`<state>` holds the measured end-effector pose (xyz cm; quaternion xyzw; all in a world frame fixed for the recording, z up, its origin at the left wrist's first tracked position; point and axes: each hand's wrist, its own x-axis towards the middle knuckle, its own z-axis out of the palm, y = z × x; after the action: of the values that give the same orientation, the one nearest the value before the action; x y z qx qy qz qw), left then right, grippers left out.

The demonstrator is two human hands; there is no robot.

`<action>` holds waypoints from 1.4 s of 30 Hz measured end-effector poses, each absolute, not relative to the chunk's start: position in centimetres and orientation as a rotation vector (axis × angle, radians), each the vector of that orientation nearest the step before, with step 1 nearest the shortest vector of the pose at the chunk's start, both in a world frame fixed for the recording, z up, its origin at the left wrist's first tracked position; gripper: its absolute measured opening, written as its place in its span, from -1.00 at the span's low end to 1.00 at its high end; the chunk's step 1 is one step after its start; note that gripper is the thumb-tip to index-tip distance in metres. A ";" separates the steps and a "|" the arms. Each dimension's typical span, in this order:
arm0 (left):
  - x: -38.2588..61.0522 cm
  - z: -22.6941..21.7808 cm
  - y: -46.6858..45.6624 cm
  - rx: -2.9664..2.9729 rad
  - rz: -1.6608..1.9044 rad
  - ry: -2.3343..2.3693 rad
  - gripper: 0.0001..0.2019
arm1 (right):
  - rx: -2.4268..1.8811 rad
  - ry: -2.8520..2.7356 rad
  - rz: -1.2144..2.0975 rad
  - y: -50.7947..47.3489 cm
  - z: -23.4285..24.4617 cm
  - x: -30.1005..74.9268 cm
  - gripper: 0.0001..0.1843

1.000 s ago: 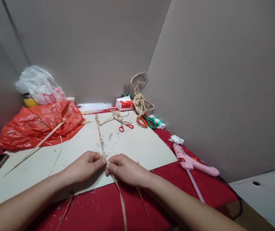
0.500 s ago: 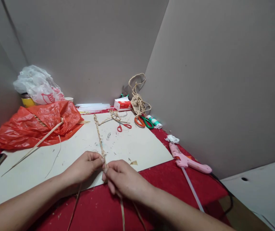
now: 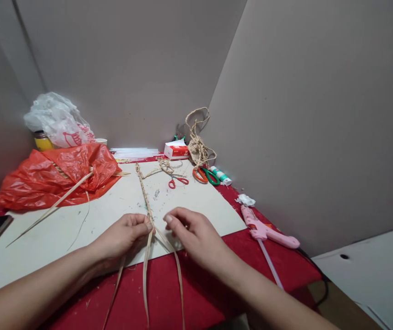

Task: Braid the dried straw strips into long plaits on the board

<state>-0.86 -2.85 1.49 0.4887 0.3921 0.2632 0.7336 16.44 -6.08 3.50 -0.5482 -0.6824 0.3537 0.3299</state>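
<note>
A thin braid of dry straw-coloured strands (image 3: pixel 143 188) runs over the white board (image 3: pixel 203 211) toward me. My left hand (image 3: pixel 126 233) pinches its near end between thumb and fingers. From that pinch, loose flat strands (image 3: pixel 146 279) fan out and hang over the board's front edge. Just right of the braid, my right hand (image 3: pixel 191 236) is raised with thumb and fingers apart, and no strand shows between them. Small red-handled scissors (image 3: pixel 178 182) lie farther back on the board beside a thin cord.
An orange-red plastic bag (image 3: pixel 55 178) with straw strips sits at left. A pink glue gun (image 3: pixel 267 231) lies on the red cloth (image 3: pixel 213 293) at right. Behind are a coil of braided rope (image 3: pixel 199 151), a small red-and-white box (image 3: pixel 176 150) and larger scissors (image 3: pixel 212 175).
My right hand has let go of the strands and moved right, its fingers opening. My left hand keeps its pinch on the braid. The loose strands now hang spread apart.
</note>
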 end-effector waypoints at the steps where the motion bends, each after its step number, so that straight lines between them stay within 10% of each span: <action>1: -0.8 1.6 -2.9 1.076 0.580 0.846 -0.74 | -1.388 -1.733 1.047 -5.4 3.3 16.4 -0.74; 7: -0.7 1.4 -2.7 1.168 0.545 0.836 -0.68 | -1.314 -1.621 1.766 -3.3 1.7 15.8 -0.61; 34: 0.1 2.6 -9.1 2.615 -0.351 1.120 -0.71 | -1.272 -0.979 1.972 -4.9 0.8 14.4 -0.84; 42: -1.2 4.3 -4.2 1.858 0.725 1.270 -0.82 | -1.104 -0.942 2.101 -4.5 0.4 15.4 -0.85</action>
<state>-1.19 -4.25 4.28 0.7274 0.4970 0.2837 0.3788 15.43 -4.47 0.43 -0.4137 -0.3530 0.7875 0.2901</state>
